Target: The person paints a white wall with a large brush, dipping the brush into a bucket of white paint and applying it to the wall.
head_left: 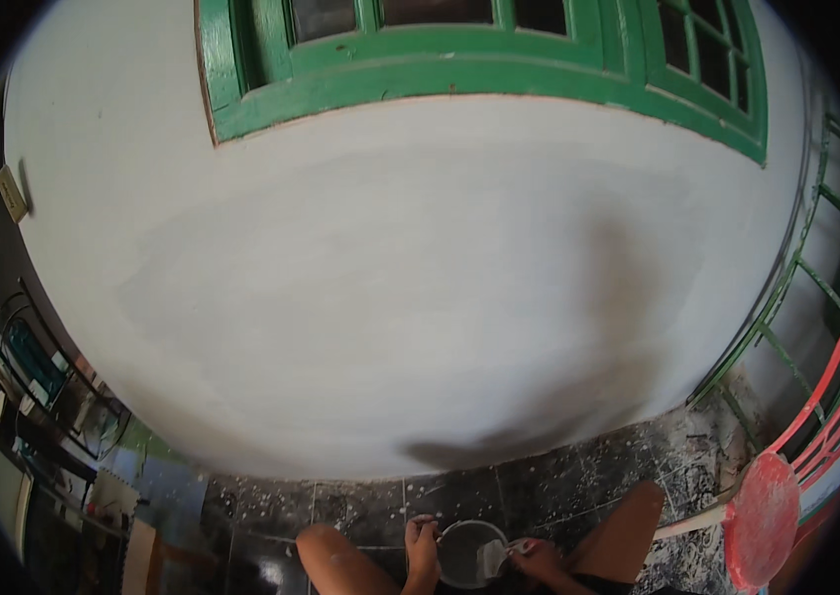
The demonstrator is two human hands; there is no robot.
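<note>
At the lower edge, between my bent knees, stands a round bucket (459, 536) with a pale rim and a greyish inside. My left hand (422, 545) is closed at the bucket's left rim, its fingers curled there. On the other side, my right hand (537, 558) grips a paintbrush (490, 558) with a wide whitish head. The brush head lies over the right part of the bucket's opening. Ahead rises a white wall (390, 268) with a large patch of slightly greyer, damp-looking coat across its middle.
A green window frame (420, 77) sits above the patch. At right are a green metal ladder-like frame (782, 288) and a red chair (762, 521). Black chairs and boards (8, 476) stand at left. The dark tiled floor (360, 501) is spattered white.
</note>
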